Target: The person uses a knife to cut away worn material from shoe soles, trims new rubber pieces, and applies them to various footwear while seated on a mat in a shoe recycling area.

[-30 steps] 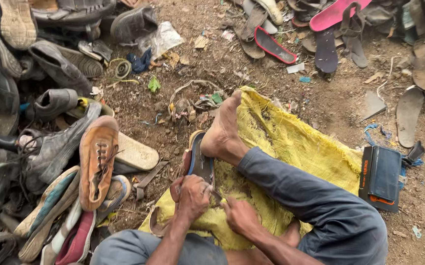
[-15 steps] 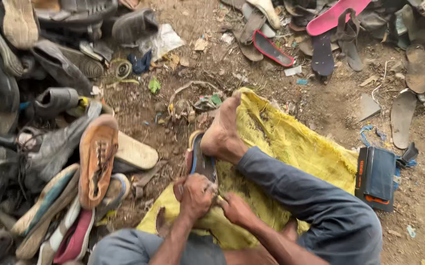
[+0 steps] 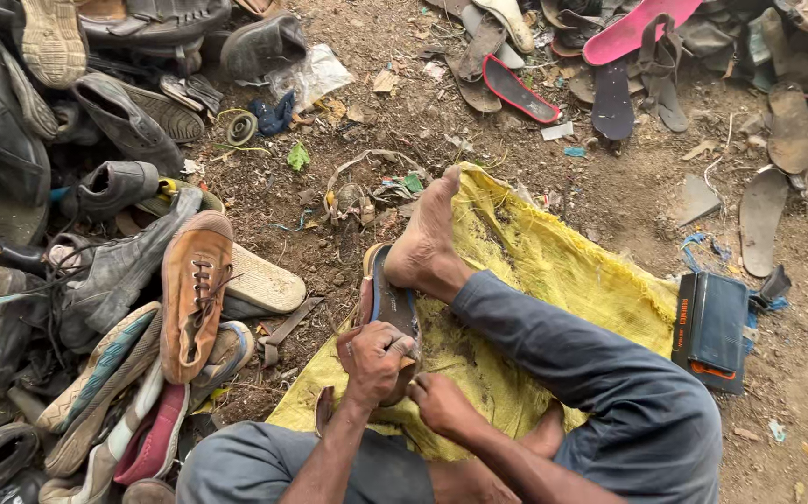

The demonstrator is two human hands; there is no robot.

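**Gripping a worn shoe on a yellow sack**

Seated on the bare dirt ground, a person is seen from above, with a yellow woven sack spread beneath the legs. A worn shoe with a blue-grey insole is laid lengthwise on the sack, its toe end pinned under the bare foot of the outstretched leg. The near end of the shoe is covered by the left hand, which is clenched around it with the knuckles turned up. The right hand is held just beside the left, at the heel end of the shoe, with its fingers curled; whether anything is gripped in it cannot be told, since the fingertips are hidden. The two hands are seen touching or nearly touching.

A large heap of old footwear is piled to the left. A tan lace-up shoe is propped there with its sole side down, and a pale flat sole is laid just beside it. Black boots are stacked further up the heap. A dark rectangular case with an orange stripe is set on the ground just off the right edge of the sack. Loose soles are scattered at the top of the view, among them a pink sole and a dark sole with a red rim. Scraps of plastic and leaves are strewn over the dirt between them.
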